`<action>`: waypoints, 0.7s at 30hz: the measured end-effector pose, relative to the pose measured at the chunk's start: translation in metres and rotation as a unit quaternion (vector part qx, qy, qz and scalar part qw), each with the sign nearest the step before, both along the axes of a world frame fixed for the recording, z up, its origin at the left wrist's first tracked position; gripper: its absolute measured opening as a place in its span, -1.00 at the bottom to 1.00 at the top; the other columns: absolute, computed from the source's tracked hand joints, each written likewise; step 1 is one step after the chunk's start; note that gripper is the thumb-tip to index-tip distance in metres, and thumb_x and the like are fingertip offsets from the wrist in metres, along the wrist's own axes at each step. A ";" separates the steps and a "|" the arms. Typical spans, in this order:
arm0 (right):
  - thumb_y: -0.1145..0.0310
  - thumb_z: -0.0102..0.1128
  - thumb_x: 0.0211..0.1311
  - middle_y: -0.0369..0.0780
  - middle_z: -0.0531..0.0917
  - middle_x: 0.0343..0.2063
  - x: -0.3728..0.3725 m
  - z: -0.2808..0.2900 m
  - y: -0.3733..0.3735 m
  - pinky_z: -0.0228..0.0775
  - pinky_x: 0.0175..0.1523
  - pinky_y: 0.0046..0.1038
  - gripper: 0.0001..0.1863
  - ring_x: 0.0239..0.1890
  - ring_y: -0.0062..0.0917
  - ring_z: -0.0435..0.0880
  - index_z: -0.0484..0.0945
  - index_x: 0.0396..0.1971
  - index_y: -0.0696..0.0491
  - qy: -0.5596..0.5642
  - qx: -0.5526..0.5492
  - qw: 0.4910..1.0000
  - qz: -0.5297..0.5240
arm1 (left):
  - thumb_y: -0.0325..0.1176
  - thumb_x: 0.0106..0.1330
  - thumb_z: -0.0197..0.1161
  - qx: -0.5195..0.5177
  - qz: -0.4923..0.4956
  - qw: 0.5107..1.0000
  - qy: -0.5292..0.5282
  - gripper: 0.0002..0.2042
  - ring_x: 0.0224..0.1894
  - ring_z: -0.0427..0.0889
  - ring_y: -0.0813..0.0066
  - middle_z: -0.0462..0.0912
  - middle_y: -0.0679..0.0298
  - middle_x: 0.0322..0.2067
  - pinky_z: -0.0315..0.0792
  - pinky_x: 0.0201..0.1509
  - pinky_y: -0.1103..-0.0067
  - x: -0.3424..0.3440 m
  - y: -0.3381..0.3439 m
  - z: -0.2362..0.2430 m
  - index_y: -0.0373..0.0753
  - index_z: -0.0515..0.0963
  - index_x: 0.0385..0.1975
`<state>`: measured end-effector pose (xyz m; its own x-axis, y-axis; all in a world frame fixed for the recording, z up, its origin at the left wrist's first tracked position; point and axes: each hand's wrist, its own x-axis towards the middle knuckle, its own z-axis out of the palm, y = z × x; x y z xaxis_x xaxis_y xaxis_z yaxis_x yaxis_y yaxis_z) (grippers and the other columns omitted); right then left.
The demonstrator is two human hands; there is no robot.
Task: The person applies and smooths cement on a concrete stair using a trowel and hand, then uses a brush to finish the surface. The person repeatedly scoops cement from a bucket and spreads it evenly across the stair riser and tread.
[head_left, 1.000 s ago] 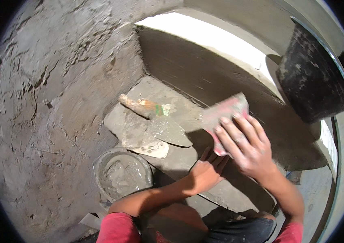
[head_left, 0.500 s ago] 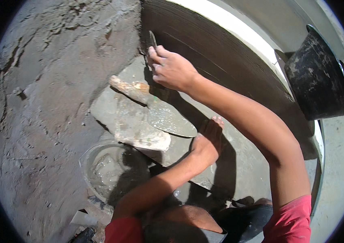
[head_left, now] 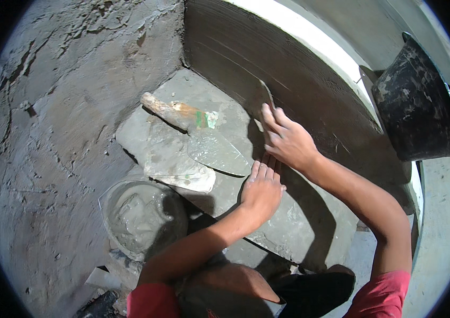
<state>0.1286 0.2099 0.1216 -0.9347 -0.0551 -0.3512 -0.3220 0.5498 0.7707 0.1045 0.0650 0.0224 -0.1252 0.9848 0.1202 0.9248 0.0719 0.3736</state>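
Note:
My right hand (head_left: 291, 138) grips a flat finishing float (head_left: 267, 94), seen almost edge-on against the dark, freshly plastered curved wall face (head_left: 294, 69). My left hand (head_left: 261, 188) lies palm down with fingers stretched out on the grey slab (head_left: 315, 222), just below my right hand. Left of my hands a pointed trowel (head_left: 214, 151), its blade coated with wet mix and its worn wooden handle toward the back, rests on the slab beside a pale, crusted flat piece (head_left: 177, 172).
A bucket of wet grey mix (head_left: 143, 217) stands at the lower left beside the rough wall (head_left: 60, 132). A black plastic tub (head_left: 413, 106) lies on its side at the right, by the white-lit ledge (head_left: 310, 16). Debris (head_left: 98, 299) lies at the bottom left.
My right hand with the float went up-left to the wall's corner, then moved back down and rightward along the wall. My left hand stays on the slab, now shifted slightly left.

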 end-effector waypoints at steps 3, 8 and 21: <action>0.11 0.22 0.25 -0.04 0.74 0.25 0.036 -0.008 0.007 0.22 0.59 -0.07 -0.49 0.59 -0.06 0.34 0.85 0.02 0.12 0.037 -0.001 0.999 0.007 | -0.16 0.54 0.20 0.122 0.008 0.990 0.075 -0.60 0.27 0.67 -0.07 0.79 -0.15 -0.05 0.41 0.51 0.08 -0.004 -0.024 0.020 -0.39 0.66 0.11; 0.09 0.19 0.30 -0.03 0.66 0.36 0.090 -0.007 0.000 0.18 0.63 -0.02 -0.46 0.61 -0.05 0.29 0.82 0.13 0.08 -0.001 0.020 0.999 -0.029 | -0.26 0.50 0.21 0.027 0.107 0.992 -0.064 -0.68 0.04 0.78 -0.25 0.77 -0.25 -0.11 0.66 0.15 0.03 -0.084 -0.012 0.055 -0.29 0.64 0.12; 0.19 0.27 0.30 -0.10 0.65 0.38 -0.071 0.020 -0.017 0.33 0.54 -0.18 -0.46 0.57 -0.21 0.37 0.77 0.19 0.17 0.234 -0.021 0.955 0.180 | -0.27 0.52 0.01 -0.213 0.141 0.966 0.036 -0.34 0.59 0.40 0.11 0.37 0.01 0.59 0.07 0.73 0.19 -0.172 0.028 0.038 -0.35 0.27 0.62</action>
<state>0.0572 0.1933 0.1415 -0.9066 -0.4072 0.1104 -0.1214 0.5024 0.8561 -0.0679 0.0931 0.0602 -0.4014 0.8754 -0.2695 0.8687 0.4571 0.1911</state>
